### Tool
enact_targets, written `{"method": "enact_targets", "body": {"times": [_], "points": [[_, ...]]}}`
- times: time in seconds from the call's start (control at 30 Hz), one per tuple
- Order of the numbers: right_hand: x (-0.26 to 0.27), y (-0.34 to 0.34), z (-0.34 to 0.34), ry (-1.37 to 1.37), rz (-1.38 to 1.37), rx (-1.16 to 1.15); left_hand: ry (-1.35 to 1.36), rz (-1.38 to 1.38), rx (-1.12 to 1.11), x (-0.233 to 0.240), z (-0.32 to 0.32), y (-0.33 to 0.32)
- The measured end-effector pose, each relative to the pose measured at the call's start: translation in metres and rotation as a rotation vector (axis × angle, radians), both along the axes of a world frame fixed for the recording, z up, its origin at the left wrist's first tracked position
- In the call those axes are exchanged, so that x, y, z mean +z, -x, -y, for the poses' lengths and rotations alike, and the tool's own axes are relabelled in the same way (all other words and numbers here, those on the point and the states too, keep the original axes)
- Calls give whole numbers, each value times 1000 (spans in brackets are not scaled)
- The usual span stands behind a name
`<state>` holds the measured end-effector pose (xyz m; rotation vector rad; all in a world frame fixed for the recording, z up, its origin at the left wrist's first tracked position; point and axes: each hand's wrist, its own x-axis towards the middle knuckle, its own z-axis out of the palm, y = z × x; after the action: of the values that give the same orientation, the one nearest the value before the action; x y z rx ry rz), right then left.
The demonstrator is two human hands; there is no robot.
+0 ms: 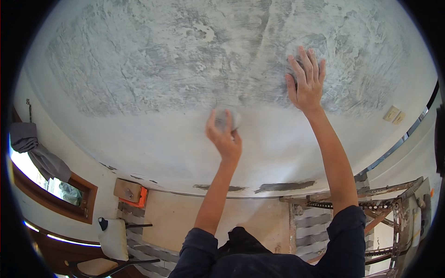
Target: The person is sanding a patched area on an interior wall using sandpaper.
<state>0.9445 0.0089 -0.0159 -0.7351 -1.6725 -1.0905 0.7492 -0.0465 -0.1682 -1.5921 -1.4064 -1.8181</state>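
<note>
A wall (156,139) fills the view before me, its upper part covered with patchy grey-white plaster (156,59) and its lower part smoother and whiter. My left hand (224,135) grips a roundish grey sanding pad or disc (231,120) against the wall, near the lower edge of the patchy area; motion blurs both, so the exact kind of tool cannot be told. Higher up and to the right, my right hand (306,80) lies against the plaster with fingers spread, palm to the wall. Pale dust coats its fingers.
A metal and wood frame (396,208) stands at the lower right, below switch plates (391,113). A chair (113,239) and an orange object (139,199) are at lower left, near a wooden-framed window (88,205) with a knotted grey curtain (45,153). A board (174,219) lies below.
</note>
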Motion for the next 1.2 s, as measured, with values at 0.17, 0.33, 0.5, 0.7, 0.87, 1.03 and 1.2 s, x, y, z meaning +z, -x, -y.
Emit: {"method": "enact_targets", "body": {"times": [0.17, 0.33, 0.5, 0.7, 0.87, 1.03, 1.2], "points": [[-2, -1, -4, -12, -7, 1, 33, -185, -21, 0, -2, -32], [-2, -6, -6, -11, -14, 1, 45, -201, 123, -6, -5, 26], [0, 0, -4, -14, -25, 13, -5, 41, 188, -4, -5, 19], [-1, -4, -5, -27, -14, -2, 113, -314, -48, -7, 4, -40], [-2, -6, -3, -17, -14, -15, 57, -123, 163, -2, -5, 18], [0, 1, -1, -22, -22, -4, -88, 333, 24, 2, -13, 42], [-3, 0, -4, -11, -21, -4, 89, -47, 31, -7, -1, -29]]}}
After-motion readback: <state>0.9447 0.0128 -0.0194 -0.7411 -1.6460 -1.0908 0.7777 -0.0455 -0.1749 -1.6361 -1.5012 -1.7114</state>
